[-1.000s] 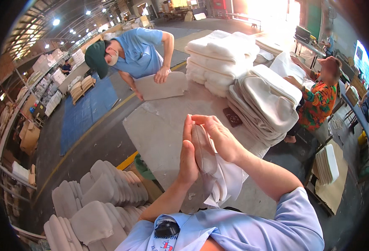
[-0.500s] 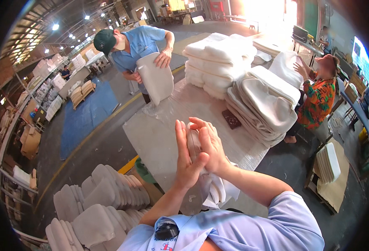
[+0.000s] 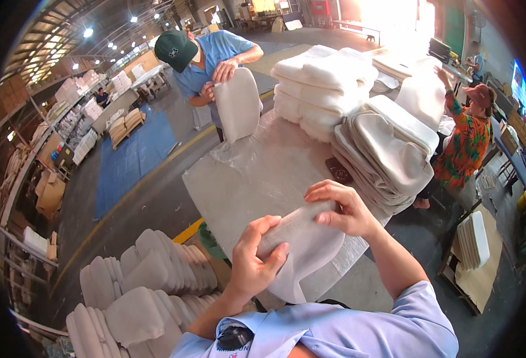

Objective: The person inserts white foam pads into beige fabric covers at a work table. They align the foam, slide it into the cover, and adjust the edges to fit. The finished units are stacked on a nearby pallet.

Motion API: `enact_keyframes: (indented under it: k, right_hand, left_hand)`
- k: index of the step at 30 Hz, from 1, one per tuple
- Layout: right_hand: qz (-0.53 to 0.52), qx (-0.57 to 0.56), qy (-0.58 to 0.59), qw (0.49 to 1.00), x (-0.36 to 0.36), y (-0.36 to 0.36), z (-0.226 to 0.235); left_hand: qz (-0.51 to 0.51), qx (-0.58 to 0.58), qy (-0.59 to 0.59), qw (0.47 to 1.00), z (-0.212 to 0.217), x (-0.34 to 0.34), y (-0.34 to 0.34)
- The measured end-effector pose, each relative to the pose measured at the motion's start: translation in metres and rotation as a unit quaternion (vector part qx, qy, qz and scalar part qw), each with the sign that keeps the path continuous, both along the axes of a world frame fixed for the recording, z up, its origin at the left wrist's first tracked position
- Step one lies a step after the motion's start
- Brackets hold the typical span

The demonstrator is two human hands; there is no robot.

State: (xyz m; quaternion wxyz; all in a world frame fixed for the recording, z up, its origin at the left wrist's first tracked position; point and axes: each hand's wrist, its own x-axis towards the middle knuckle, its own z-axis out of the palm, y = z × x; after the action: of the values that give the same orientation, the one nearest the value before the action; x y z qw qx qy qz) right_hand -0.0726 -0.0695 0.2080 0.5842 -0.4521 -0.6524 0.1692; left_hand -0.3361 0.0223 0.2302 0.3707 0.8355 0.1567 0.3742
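Note:
A pale, rounded cushion (image 3: 303,241) in light fabric stands on edge in front of my chest, over the near side of the table (image 3: 224,188). My left hand (image 3: 256,256) grips its upper left corner, thumb on the near face. At its upper right corner my right hand (image 3: 343,210) is closed with the thumb tucked against the fabric. Loose cloth hangs from the cushion's lower end. Most of the fingertips on the far side are hidden.
Fluffy white stacks (image 3: 320,86) and a pile of pale covers (image 3: 388,149) fill the table's right side, by a dark brown square (image 3: 338,170). Several cushions (image 3: 155,262) stand at lower left. A co-worker (image 3: 212,56) holds another cushion; a person in orange (image 3: 466,140) sits right.
My hands were pressed together along the cushion's narrow edge; now they are apart at its two upper corners, and its broad face is turned toward me. The seated person has raised an arm.

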Motion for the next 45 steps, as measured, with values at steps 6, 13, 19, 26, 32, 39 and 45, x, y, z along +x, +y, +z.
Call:
enact_keyframes:
  k: [6, 13, 19, 26, 32, 39, 45]
  right_hand:
    - [0.041, 0.007, -0.102, 0.994, -0.015, -0.016, 0.023]
    - [0.055, -0.130, -0.107, 0.984, -0.018, -0.026, 0.036]
    - [-0.037, -0.099, 0.140, 0.984, -0.022, -0.016, -0.034]
    - [-0.171, -0.292, 0.239, 0.910, -0.034, -0.001, -0.207]
    - [-0.233, -0.393, 0.129, 0.880, -0.033, 0.060, -0.188]
    - [-0.034, -0.476, 0.186, 0.859, -0.036, 0.029, -0.211]
    - [-0.069, -0.402, 0.259, 0.876, -0.070, -0.081, -0.254]
  left_hand:
    - [-0.027, 0.035, -0.019, 0.999, -0.006, -0.007, -0.008]
    - [-0.103, -0.082, 0.084, 0.988, 0.009, -0.020, 0.002]
    - [-0.101, -0.276, -0.087, 0.952, -0.047, -0.010, 0.032]
    - [0.081, -0.541, -0.129, 0.827, -0.140, -0.007, 0.075]
    - [0.133, -0.566, -0.044, 0.812, -0.139, 0.007, 0.127]
    - [0.218, -0.705, 0.006, 0.675, -0.200, -0.037, 0.135]
    - [0.157, -0.733, 0.004, 0.662, -0.206, -0.033, 0.075]
